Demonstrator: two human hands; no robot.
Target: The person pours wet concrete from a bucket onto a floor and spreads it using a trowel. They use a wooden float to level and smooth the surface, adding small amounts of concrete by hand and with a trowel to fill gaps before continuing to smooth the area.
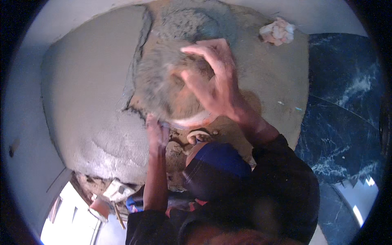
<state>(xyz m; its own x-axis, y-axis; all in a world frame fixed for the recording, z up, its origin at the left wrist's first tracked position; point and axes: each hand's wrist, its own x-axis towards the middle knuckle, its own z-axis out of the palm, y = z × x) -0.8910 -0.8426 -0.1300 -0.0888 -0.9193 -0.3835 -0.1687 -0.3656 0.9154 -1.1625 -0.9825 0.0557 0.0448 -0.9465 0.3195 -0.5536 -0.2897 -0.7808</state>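
Note:
My left hand (157,132) grips the near-left rim of a shallow pan (192,122) with a pale, orange-stained edge. Loose, damp grey-brown mortar (157,85) is blurred over the pan and toward its left. My right hand (214,79) is above the pan's right side, fingers curved and apart, with nothing visibly held. Bare toes (198,136) and a blue-and-dark clothed knee (214,161) are just below the pan. A rough heap of wet mortar (185,22) lies beyond it.
Smooth wet screed (85,81) covers the left floor, ending in a ragged edge. Dark blue veined tiles (343,122) lie right. A crumpled pale lump (277,32) sits near the back wall. A white slab-like piece (118,190) and wooden-handled tool (119,214) lie lower left.

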